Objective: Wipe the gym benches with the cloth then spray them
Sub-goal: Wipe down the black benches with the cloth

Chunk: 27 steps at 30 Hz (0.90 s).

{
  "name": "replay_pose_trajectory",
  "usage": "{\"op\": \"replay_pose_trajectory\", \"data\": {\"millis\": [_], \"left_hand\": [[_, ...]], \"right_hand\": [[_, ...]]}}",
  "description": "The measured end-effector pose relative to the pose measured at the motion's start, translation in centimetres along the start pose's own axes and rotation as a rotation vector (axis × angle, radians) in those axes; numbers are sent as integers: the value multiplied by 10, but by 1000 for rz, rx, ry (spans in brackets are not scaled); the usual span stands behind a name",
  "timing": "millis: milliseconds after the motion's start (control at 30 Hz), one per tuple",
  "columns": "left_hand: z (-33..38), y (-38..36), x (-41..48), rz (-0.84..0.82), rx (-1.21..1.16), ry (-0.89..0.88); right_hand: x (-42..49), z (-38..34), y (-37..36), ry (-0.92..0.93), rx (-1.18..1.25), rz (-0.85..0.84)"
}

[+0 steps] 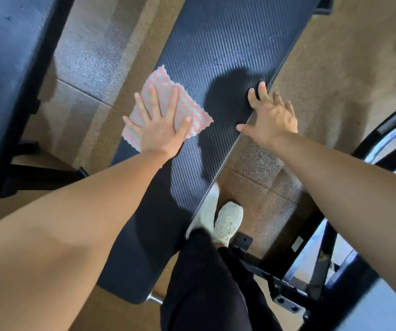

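Head view: left hand (160, 131) half-covers cloth (160, 78).

Bench (221, 51): long black pad, carbon-weave texture, lying flat. Cloth (187, 108): pink/grey wavy stripes, scalloped edges, spread flat on the bench's left edge around mid-length, one corner overhanging that edge. Second bench (8, 68): dark pad, left of the first, apart.

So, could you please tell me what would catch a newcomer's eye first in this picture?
The pink-and-grey striped cloth stands out, spread on the left edge of the dark textured bench under the flat left hand. Opposite, the right hand rests with spread fingers on the bench's right edge. Below, white shoes stand on the speckled floor.
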<state>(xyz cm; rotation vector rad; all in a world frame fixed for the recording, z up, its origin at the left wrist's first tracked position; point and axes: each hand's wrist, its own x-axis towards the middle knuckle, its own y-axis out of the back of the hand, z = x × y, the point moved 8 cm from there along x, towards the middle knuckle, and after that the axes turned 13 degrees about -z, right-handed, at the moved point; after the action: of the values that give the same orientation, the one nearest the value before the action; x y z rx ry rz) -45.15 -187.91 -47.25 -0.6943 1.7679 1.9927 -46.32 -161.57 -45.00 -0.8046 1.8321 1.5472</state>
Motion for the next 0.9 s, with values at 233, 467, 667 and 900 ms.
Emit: {"op": "replay_pose_trajectory", "data": {"millis": [233,467,667,900], "left_hand": [[53,-15,-16,-21,69,-179],[123,-35,-42,22,256,-646],[95,12,18,24,230,-518],[58,64,86,28,68,-146]], "right_hand": [[3,6,12,36,-56,-56],[-7,21,23,158,51,-55],[5,42,77,117,331,221],[45,66,109,-29,149,155]]}}
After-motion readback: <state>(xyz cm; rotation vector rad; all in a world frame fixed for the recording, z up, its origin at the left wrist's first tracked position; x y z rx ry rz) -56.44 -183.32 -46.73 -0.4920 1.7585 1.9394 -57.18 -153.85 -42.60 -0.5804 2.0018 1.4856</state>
